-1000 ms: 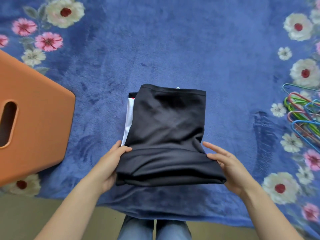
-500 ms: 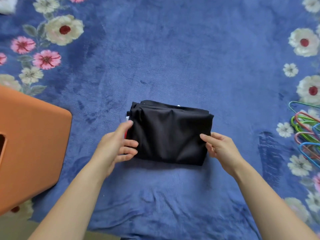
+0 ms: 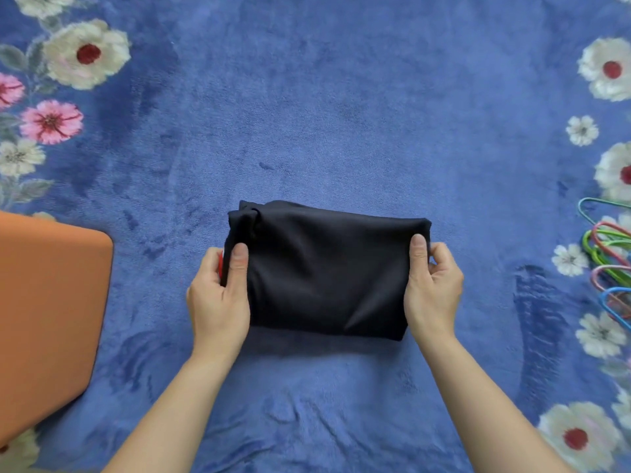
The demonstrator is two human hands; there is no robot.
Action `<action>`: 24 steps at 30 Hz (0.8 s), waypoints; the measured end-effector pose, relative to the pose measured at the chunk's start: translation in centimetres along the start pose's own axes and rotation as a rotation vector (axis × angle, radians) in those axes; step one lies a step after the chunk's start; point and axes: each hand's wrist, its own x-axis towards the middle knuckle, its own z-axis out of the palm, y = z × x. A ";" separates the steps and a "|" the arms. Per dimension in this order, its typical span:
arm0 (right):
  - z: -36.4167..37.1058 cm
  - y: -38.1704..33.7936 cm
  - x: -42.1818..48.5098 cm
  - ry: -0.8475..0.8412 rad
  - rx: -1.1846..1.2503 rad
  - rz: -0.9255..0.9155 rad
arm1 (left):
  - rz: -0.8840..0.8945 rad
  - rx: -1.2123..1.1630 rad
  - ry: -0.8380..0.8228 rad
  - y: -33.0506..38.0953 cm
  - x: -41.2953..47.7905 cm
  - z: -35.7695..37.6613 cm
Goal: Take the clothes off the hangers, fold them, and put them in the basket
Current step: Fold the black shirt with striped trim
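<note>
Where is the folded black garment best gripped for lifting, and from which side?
Grip the folded black garment at its two short ends, coming in from left and right, thumbs on top, as the left hand and right hand do. It is a wide, flat bundle with layers bunched at its left end; pinching both ends likely keeps the folds together.

I'm looking at a home setting: a plush blue floral blanket (image 3: 341,114) covers the surface, coloured wire hangers (image 3: 610,268) lie heaped on its right edge, and an orange basket (image 3: 47,319) sits left.
</note>
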 end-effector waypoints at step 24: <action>4.8 5.4 -0.4 -0.277 -0.970 -0.634 | 0.554 0.879 -0.324 -2.7 5.1 4.3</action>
